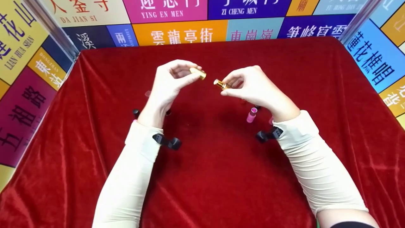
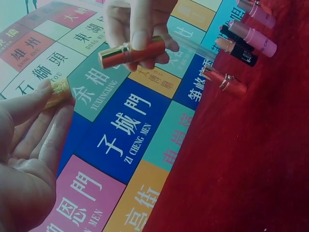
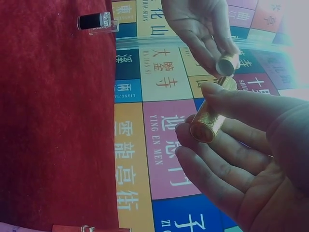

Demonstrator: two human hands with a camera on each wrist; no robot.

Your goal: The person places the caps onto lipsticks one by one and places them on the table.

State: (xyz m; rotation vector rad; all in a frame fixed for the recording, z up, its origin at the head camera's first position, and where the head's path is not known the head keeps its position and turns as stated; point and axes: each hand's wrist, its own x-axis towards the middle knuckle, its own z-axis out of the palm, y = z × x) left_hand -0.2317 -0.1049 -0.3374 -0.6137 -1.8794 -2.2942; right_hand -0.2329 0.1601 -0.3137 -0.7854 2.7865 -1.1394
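My left grip [image 1: 169, 80] pinches a gold cap [image 1: 198, 73] — my right grip [image 1: 254, 85], near it, pinches a gold lipstick tube [image 1: 222, 85].

Cream forearm sleeves [image 1: 126, 180] (the right one wrinkled), black wrist cameras [image 1: 173, 143].

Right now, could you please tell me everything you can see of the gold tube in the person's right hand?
The gold tube is a slim, shiny cylinder that looks metallic, with a raised ring partway along. In the left wrist view, the section beyond the ring looks reddish, perhaps from reflection. The right hand pinches it above the red cloth, slanted, one end pointing toward the left hand. Nothing else visibly touches it; I cannot tell what is inside.
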